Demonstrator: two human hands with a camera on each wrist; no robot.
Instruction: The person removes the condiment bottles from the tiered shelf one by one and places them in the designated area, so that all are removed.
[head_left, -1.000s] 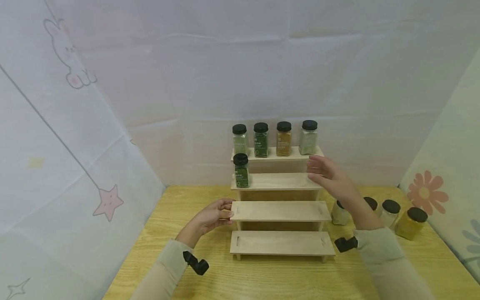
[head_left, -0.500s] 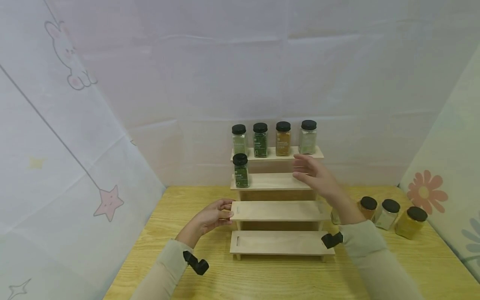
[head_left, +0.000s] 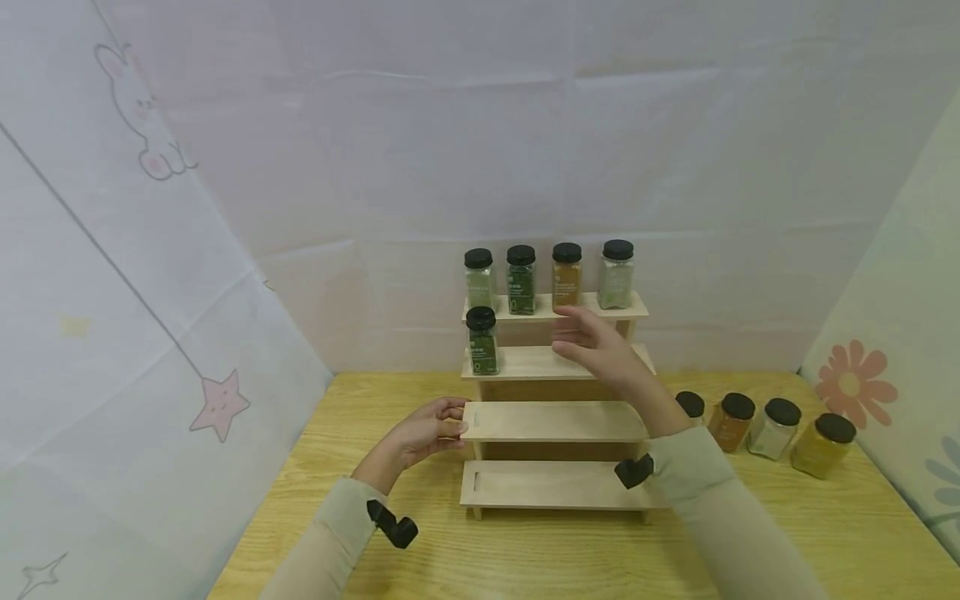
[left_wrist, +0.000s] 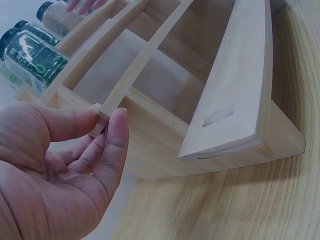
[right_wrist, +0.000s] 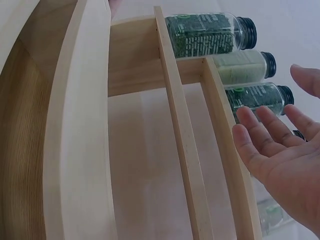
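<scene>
A stepped wooden rack (head_left: pixel 555 422) stands on the table. My left hand (head_left: pixel 426 433) pinches the left end of its second-lowest shelf between thumb and fingers, which the left wrist view shows closely. My right hand (head_left: pixel 600 354) hovers before the second-highest shelf, fingers loosely extended and holding nothing. On that shelf's left end stands a black-lidded spice jar of green herbs (head_left: pixel 483 352). The top shelf bears several more spice jars, among them an orange-brown one (head_left: pixel 567 279) just above my right fingertips and a pale one (head_left: pixel 617 279) at the right end.
Right of the rack, several black-lidded jars stand on the wooden table (head_left: pixel 420 550), including a reddish-brown one (head_left: pixel 731 427), a whitish one (head_left: pixel 772 433) and a yellow one (head_left: pixel 821 450). My right forearm partly covers the rack's right end. A pale cloth backdrop (head_left: pixel 420 167) hangs behind.
My right hand has moved left along the second-highest shelf, from its right end toward the middle, still holding nothing. The left hand and the jars have stayed put.
</scene>
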